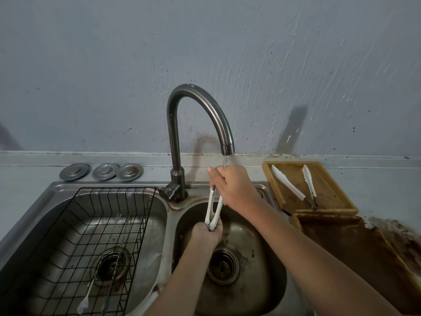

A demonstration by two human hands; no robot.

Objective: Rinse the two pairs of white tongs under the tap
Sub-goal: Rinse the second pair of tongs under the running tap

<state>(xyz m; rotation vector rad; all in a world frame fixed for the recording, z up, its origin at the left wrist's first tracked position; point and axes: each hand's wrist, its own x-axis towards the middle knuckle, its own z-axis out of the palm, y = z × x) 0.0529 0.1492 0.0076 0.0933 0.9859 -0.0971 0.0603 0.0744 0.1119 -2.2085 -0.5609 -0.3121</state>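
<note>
Both hands, left hand (pixel 208 233) and right hand (pixel 230 188), grip one pair of white tongs (pixel 213 210) under the running tap (pixel 200 119); the second pair (pixel 296 185), right of them, looks unrinsed.

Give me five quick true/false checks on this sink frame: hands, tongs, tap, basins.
1. Both hands hold one pair of white tongs over the right basin. True: the left hand grips the lower end, the right hand the upper.
2. The tap is off. False: water runs from its spout onto the right hand.
3. The second pair of tongs lies in the left basin. False: it lies on the wooden tray right of the sink.
4. A black wire rack sits in the left basin. True.
5. Three metal discs sit on the tray. False: they rest on the counter behind the left basin.
</note>
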